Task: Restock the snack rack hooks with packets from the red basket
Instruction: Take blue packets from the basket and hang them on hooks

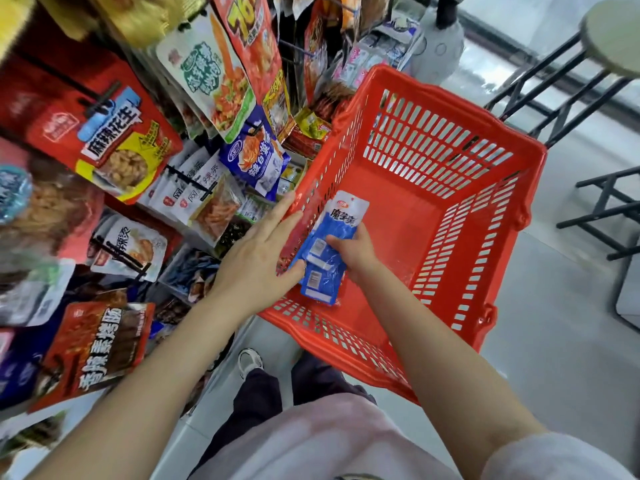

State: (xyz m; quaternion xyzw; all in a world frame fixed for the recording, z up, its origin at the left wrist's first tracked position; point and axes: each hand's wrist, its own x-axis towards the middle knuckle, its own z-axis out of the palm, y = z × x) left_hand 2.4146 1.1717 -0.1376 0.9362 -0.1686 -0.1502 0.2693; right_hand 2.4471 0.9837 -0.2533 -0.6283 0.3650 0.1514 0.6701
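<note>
The red basket (450, 140) stands on the floor to the right of the snack rack (145, 174). Inside it, near its left wall, my right hand (353, 252) grips a small stack of blue and white packets (329, 244). My left hand (256, 251) reaches over the basket's left rim with fingers straight, its thumb touching the lower edge of the stack. The rest of the basket floor looks bare. The rack's black hooks carry many hanging packets, among them a red peanut bag (110, 143) and a blue one (256, 154).
A round stool (613, 36) with black legs stands at the far right behind the basket. More black frame legs (602, 216) sit right of the basket. My legs and a white shoe (251, 362) are below, on a pale floor (554, 341).
</note>
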